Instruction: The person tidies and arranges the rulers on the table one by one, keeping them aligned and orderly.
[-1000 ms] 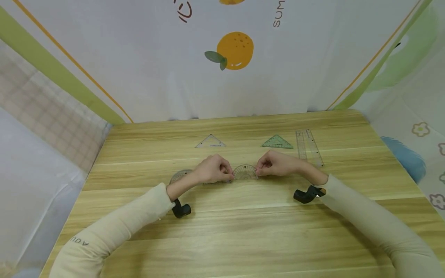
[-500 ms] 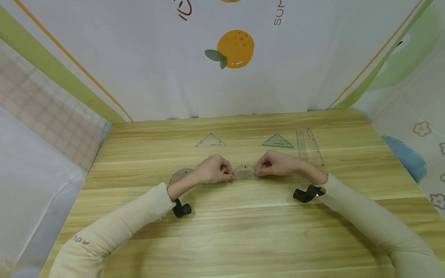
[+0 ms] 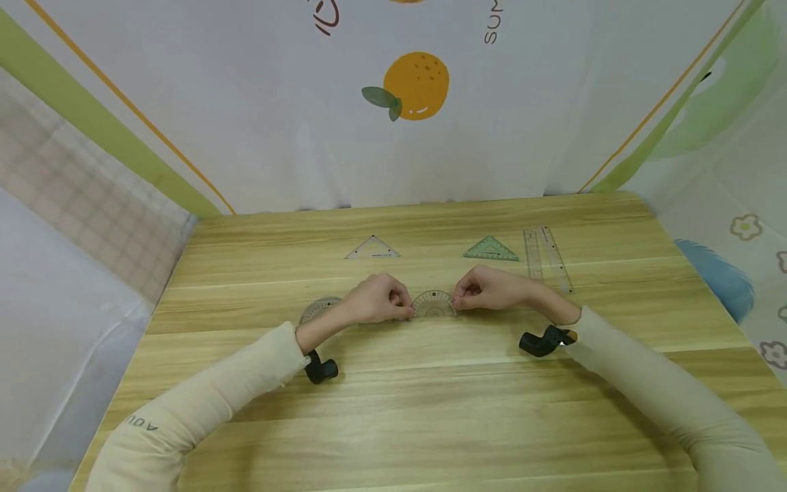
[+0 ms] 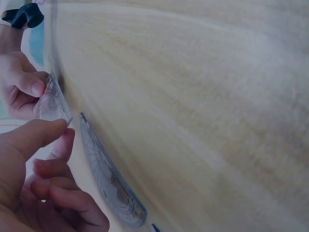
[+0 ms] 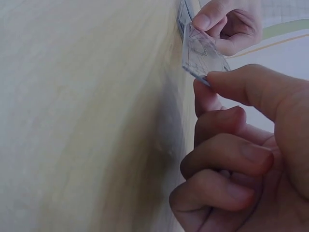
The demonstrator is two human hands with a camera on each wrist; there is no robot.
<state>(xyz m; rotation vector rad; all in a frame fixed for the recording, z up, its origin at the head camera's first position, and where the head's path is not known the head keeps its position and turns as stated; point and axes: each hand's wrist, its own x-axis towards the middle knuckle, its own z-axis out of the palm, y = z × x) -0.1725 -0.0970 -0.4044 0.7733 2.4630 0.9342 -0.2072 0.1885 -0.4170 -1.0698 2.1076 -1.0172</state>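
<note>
A clear protractor (image 3: 434, 305) is held level between my two hands near the middle of the table. My left hand (image 3: 376, 301) pinches its left corner between thumb and index finger. At the opposite corner, my right hand (image 3: 488, 290) pinches it the same way; in the right wrist view the other fingers of that hand (image 5: 231, 154) are curled. The held protractor (image 4: 54, 102) appears raised off the wood in the left wrist view. Below my left hand lies a second protractor (image 4: 113, 181), mostly hidden in the head view. Another protractor (image 3: 318, 309) lies farther left, partly behind my left wrist.
A clear set square (image 3: 372, 249) and a green set square (image 3: 490, 249) lie toward the back of the wooden table (image 3: 393, 410). Clear rulers (image 3: 555, 260) lie to the right of them, partly behind my right forearm. A printed cloth (image 3: 492, 137) hangs behind the table.
</note>
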